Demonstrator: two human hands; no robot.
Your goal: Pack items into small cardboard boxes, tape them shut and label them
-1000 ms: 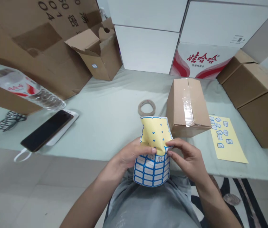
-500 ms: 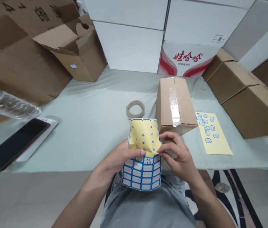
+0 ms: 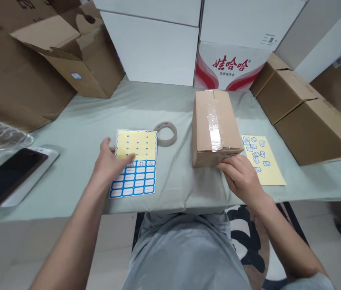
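Observation:
My left hand point(image 3: 110, 163) holds a sheet of blue-bordered labels point(image 3: 137, 177) over the left-centre of the table. Its thumb lies on top of the sheet, the index finger sticks out past the left edge, and the other fingers are partly hidden. The sheet's upper part is bare yellow backing; its lower rows still bear labels, some with handwriting. My right hand point(image 3: 243, 177) is closed, fingertips pressed together against the lower front right of a taped cardboard box point(image 3: 202, 121). What those fingertips hold, if anything, is hidden.
A tape roll point(image 3: 172, 135) lies between sheet and box. Right of the box is a yellow sheet point(image 3: 269, 173) with several small labels. A phone point(image 3: 13, 177) and a clear bottle point(image 3: 4, 133) lie left. An open carton point(image 3: 98, 68), white boxes point(image 3: 149, 52) and brown boxes point(image 3: 318, 125) surround the table.
My left hand has carried the label sheet leftward, away from my lap. My right hand has left the sheet and reached the front of the cardboard box. The view has shifted slightly.

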